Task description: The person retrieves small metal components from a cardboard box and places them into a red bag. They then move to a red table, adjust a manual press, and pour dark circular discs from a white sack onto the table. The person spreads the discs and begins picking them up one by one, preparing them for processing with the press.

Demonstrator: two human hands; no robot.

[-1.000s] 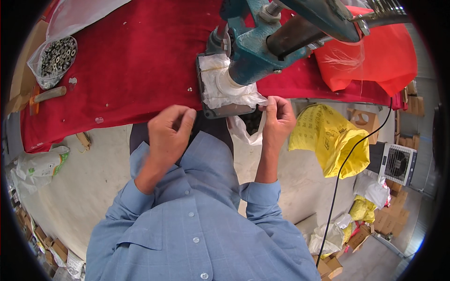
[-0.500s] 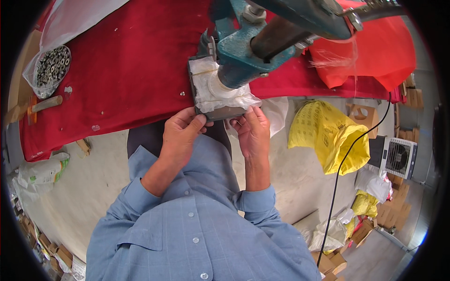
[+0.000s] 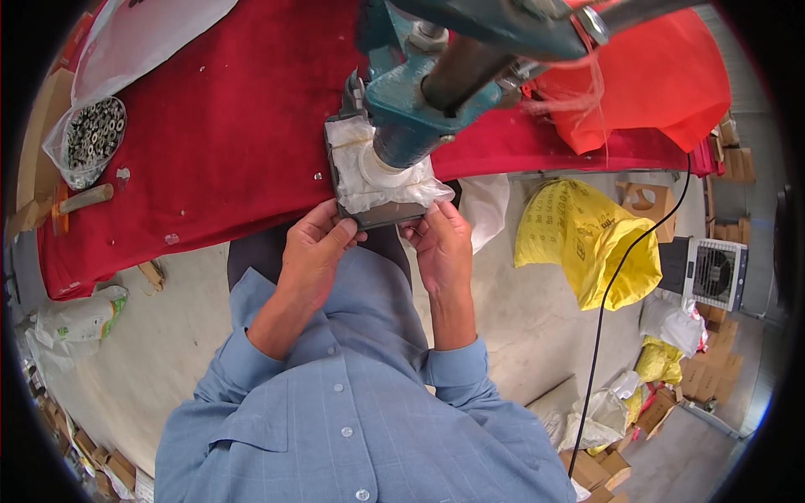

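Two bare hands at the near edge of a dark base (image 3: 394, 215).
At its left front corner, left hand (image 3: 314, 251) half curled, thumb and fingertips close together; at the right front corner, right hand (image 3: 443, 251) partly closed beside a loose end of white sheeting (image 3: 360, 191); with either, grip or mere touch impossible to tell. Base beneath a blue-green machine (image 3: 411, 117), by the near edge of a red-covered table (image 3: 235, 126), with sheeting crumpled over most of its top. Far left, small metal pieces (image 3: 94, 134); rightward, a yellow bag (image 3: 579, 226).
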